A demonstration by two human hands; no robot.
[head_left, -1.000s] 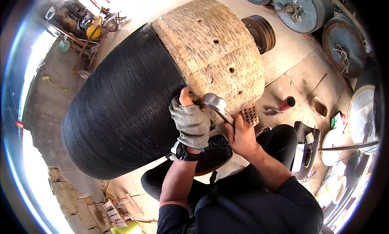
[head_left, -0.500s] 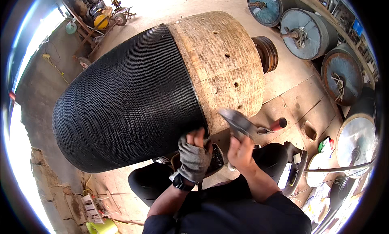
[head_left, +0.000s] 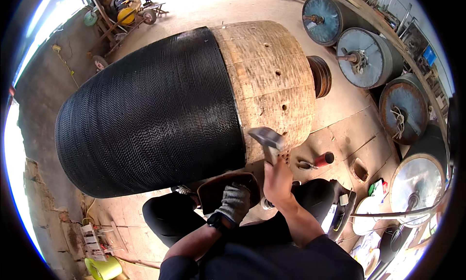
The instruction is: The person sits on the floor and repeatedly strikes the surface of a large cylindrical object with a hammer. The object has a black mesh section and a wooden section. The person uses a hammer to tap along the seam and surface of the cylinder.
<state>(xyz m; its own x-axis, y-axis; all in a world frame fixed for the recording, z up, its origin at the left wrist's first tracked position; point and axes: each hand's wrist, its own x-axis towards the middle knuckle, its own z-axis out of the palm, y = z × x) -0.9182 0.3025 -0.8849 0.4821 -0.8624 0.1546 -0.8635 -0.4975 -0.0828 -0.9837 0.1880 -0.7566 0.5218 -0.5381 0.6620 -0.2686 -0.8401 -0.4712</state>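
Note:
My right hand (head_left: 278, 183) is bare and closed round the handle of a hammer (head_left: 267, 138). The hammer's head is raised in front of the lower right part of a big wooden drum (head_left: 272, 81). Black ridged rubber-like material (head_left: 150, 115) wraps the drum's left and middle part, ending at a straight edge beside the bare wood. My left hand (head_left: 236, 202), in a grey glove, is down at a brown tray (head_left: 209, 192) between my knees. Its fingers are bent down and hidden, so whether they hold anything does not show.
A rusty grooved pulley (head_left: 320, 76) sticks out of the drum's right end. Pliers (head_left: 305, 165) and a red cylinder (head_left: 324, 159) lie on the floor to the right. Several large metal-ended rollers (head_left: 364, 57) line the right side. A concrete wall (head_left: 46, 105) stands at left.
My left hand has dropped from the drum's lower edge to the tray. The hammer is still in my right hand, its head turned and shifted slightly left. The whole view has shifted a little.

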